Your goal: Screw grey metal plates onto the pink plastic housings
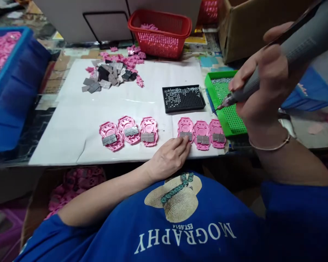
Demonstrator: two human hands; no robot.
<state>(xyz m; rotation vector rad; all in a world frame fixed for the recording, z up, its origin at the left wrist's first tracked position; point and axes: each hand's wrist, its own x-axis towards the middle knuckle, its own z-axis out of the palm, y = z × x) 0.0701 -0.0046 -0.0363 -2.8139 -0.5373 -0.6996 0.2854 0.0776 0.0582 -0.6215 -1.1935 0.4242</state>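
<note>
Grey screwdriver (303, 47), rear end out of view.

Exposure moderate, light cool and fairly diffuse. White sheet (136, 109) around the left hand (169, 154) is lit brightest; 1 thin glare streak is seen on it, beyond and left of that hand. Light seems to be thrown from above: back of left hand lit, right hand (270, 80) partly shaded. Small glints are returned by screws (172, 100) beyond the left hand. Right sleeve (297, 214), nearer than the right hand, is nearly lost in shadow. Screwdriver (303, 47) in the right hand is softly blurred. Blue bin (19, 112), far left of both hands, is stretched by wide-angle distortion.
</note>
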